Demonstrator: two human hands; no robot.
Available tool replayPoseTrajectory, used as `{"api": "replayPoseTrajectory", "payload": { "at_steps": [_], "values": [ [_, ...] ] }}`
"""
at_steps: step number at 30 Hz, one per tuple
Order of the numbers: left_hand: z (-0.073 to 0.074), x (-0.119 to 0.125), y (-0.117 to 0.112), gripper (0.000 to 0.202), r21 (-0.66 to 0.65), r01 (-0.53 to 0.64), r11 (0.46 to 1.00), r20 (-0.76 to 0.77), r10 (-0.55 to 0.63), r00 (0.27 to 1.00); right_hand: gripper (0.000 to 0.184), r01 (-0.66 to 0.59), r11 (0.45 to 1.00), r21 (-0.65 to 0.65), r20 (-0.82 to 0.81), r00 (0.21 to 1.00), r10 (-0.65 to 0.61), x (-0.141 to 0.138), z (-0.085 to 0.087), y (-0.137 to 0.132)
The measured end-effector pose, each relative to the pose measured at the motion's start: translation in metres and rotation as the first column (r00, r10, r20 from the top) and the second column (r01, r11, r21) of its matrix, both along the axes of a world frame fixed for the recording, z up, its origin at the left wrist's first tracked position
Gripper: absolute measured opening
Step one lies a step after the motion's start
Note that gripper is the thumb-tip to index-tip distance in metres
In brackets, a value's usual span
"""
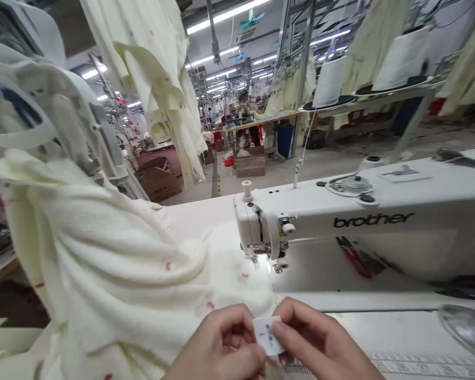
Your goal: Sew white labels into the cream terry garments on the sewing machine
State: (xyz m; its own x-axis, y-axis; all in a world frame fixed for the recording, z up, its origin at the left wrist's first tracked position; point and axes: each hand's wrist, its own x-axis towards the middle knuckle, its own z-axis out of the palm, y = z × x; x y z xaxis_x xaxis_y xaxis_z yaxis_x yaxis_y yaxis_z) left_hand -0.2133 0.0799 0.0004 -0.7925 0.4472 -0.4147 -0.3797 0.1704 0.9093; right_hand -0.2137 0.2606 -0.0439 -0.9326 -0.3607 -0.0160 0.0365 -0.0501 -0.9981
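Note:
Between my two hands is a small white garment label with dark print, including an "L". My left hand pinches its left edge, fingers curled in. On the right edge, the thumb and fingers of my right hand grip it too. Just beyond them, cream fleecy fabric with small red marks spreads over the left of the table and reaches the needle area. The white sewing machine, marked "brother", stands past my hands with its lamp lit. The fabric's edge under the presser foot is hard to make out.
Red-handled thread snips lie under the machine arm. A printed ruler runs along the front edge, near a shiny round object. White thread cones stand behind. Cream garments hang at upper left beside a pale hanger frame.

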Motion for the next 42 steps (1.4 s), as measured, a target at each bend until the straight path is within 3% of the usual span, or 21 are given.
{"api": "replayPoseTrajectory", "payload": {
  "at_steps": [2, 6, 11, 13, 15, 17, 19, 21, 23, 26, 28, 30, 34, 38, 40, 42],
  "values": [
    [-0.004, -0.003, -0.005, 0.041, -0.037, -0.012, 0.999, -0.081, 0.009, 0.997, 0.036, 0.026, 0.999, -0.026, 0.077, 0.997, -0.024, -0.001, 0.004, -0.010],
    [-0.005, -0.009, -0.010, 0.034, -0.093, -0.119, 0.989, -0.287, 0.088, 0.954, 0.038, 0.055, 0.998, 0.042, 0.053, 0.997, -0.058, 0.001, -0.002, -0.017],
    [-0.006, -0.011, -0.005, 0.036, -0.108, -0.120, 0.987, -0.181, 0.100, 0.978, 0.038, 0.066, 0.995, 0.076, 0.052, 0.996, -0.070, -0.001, -0.003, -0.014],
    [0.003, -0.015, -0.005, 0.033, -0.162, -0.132, 0.978, -0.203, 0.098, 0.974, 0.034, 0.076, 0.988, 0.136, -0.018, 0.997, -0.075, 0.000, -0.006, -0.010],
    [0.017, -0.024, -0.007, 0.027, -0.248, -0.182, 0.951, -0.340, 0.091, 0.936, 0.025, 0.188, 0.949, 0.251, -0.234, 0.964, -0.129, 0.003, -0.016, -0.007],
    [0.028, -0.038, -0.007, 0.021, -0.368, -0.246, 0.897, -0.514, 0.025, 0.858, 0.018, 0.388, 0.849, 0.357, -0.566, 0.813, -0.134, 0.007, -0.035, -0.006],
    [0.025, -0.054, -0.003, 0.015, -0.527, -0.246, 0.813, -0.601, -0.152, 0.785, 0.023, 0.556, 0.727, 0.403, -0.810, 0.587, 0.000, 0.012, -0.060, -0.005],
    [0.005, -0.069, 0.003, 0.011, -0.669, -0.195, 0.717, -0.588, -0.350, 0.730, 0.027, 0.644, 0.630, 0.435, -0.883, 0.441, 0.159, 0.015, -0.084, -0.004],
    [-0.023, -0.082, 0.007, 0.008, -0.713, -0.160, 0.682, -0.572, -0.435, 0.695, 0.026, 0.672, 0.585, 0.455, -0.888, 0.396, 0.236, 0.016, -0.100, -0.002],
    [-0.060, -0.096, 0.004, 0.011, -0.711, -0.162, 0.685, -0.588, -0.451, 0.671, 0.019, 0.642, 0.618, 0.454, -0.879, 0.439, 0.189, 0.013, -0.101, 0.001],
    [-0.070, -0.102, -0.001, 0.014, -0.705, -0.184, 0.685, -0.604, -0.444, 0.662, 0.012, 0.604, 0.651, 0.460, -0.844, 0.526, 0.109, 0.008, -0.092, -0.002],
    [-0.069, -0.105, -0.005, 0.015, -0.696, -0.196, 0.690, -0.614, -0.432, 0.661, 0.018, 0.612, 0.635, 0.472, -0.805, 0.593, 0.027, 0.002, -0.083, -0.008],
    [-0.047, -0.098, 0.001, 0.012, -0.652, -0.240, 0.719, -0.649, -0.366, 0.667, 0.018, 0.685, 0.536, 0.495, -0.785, 0.616, -0.063, -0.003, -0.081, -0.017],
    [-0.036, -0.089, 0.017, 0.011, -0.571, -0.152, 0.807, -0.500, -0.196, 0.844, 0.013, 0.732, 0.481, 0.483, -0.809, 0.583, -0.076, 0.002, -0.092, -0.016],
    [-0.042, -0.088, 0.023, 0.013, -0.541, -0.092, 0.836, -0.379, -0.145, 0.914, 0.023, 0.764, 0.449, 0.464, -0.836, 0.544, -0.063, 0.005, -0.094, -0.015],
    [-0.052, -0.089, 0.026, 0.013, -0.528, -0.078, 0.846, -0.323, -0.116, 0.939, 0.037, 0.775, 0.421, 0.472, -0.839, 0.541, -0.055, 0.006, -0.095, -0.015]
  ]
}}
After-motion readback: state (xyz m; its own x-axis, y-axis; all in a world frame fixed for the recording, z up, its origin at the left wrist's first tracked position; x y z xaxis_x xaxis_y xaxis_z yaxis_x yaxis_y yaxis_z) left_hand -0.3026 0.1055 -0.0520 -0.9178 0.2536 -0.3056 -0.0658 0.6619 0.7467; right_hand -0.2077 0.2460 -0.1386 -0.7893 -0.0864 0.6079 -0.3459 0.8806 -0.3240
